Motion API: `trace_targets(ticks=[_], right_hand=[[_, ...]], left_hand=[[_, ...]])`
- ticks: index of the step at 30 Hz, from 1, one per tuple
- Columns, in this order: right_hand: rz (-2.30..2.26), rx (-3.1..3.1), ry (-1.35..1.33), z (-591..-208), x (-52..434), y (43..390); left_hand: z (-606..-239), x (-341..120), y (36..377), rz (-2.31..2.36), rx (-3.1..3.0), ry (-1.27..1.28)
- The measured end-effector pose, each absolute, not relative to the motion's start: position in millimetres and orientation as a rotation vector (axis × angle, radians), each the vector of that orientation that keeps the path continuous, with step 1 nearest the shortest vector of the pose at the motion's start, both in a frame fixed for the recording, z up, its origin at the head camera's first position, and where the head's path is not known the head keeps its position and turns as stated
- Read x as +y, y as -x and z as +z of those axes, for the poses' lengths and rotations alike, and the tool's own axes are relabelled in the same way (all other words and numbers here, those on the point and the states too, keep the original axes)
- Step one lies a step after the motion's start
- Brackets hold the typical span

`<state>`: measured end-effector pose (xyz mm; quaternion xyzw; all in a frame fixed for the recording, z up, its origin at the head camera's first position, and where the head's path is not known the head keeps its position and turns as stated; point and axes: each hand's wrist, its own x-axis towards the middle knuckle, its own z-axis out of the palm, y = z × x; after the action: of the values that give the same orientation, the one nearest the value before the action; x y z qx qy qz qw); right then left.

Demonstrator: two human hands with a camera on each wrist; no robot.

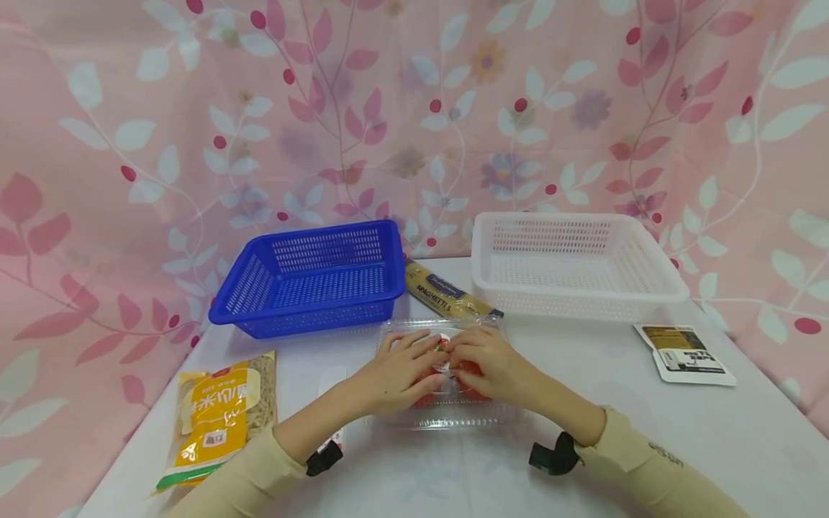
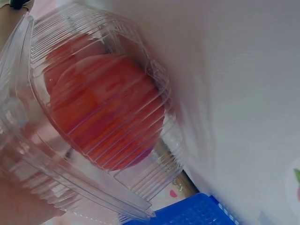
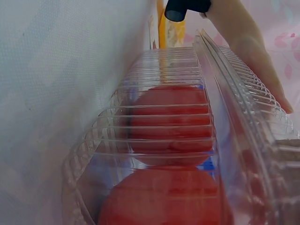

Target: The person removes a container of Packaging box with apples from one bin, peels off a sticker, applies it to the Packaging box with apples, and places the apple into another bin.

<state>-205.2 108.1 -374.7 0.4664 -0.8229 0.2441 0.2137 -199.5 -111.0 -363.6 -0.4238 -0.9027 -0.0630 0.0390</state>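
A clear plastic clamshell box [image 1: 440, 417] holds red tomatoes [image 2: 108, 112], seen through its ribbed walls in both wrist views. Its lid is down, and on top is a round white label [image 1: 444, 360] with a printed picture. My left hand [image 1: 404, 367] lies over the left part of the lid, fingertips at the label. From the other side my right hand [image 1: 486, 363] reaches in, its bent fingers touching the label's right side. The fingertips of both hands nearly meet there and cover part of the print.
Behind the box lies a spaghetti pack [image 1: 447, 291], between a blue basket [image 1: 311, 316] and a white basket [image 1: 576, 298]. A yellow food bag [image 1: 220, 414] is at left; a flat pouch [image 1: 686, 356] lies at right. Partly under my left forearm is a white strip [image 1: 332, 375].
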Motion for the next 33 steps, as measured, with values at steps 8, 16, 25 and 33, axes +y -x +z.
trace_targets(ticks=[8, 16, 25, 33], right_hand=[[0.638, -2.408, -1.356, -370, 108, 205], [0.514, -2.398, -1.452, -370, 117, 202], [0.334, -2.378, -1.485, -376, 124, 196], [0.376, -2.218, -1.487, -383, 124, 197]], left_hand=[[-365, -122, 198, -0.208, -2.672, 1.335], [-365, -129, 188, -0.182, -2.646, 1.369], [-373, -134, 179, -0.113, -2.602, 1.396], [-381, -137, 180, -0.098, -2.496, 1.411]])
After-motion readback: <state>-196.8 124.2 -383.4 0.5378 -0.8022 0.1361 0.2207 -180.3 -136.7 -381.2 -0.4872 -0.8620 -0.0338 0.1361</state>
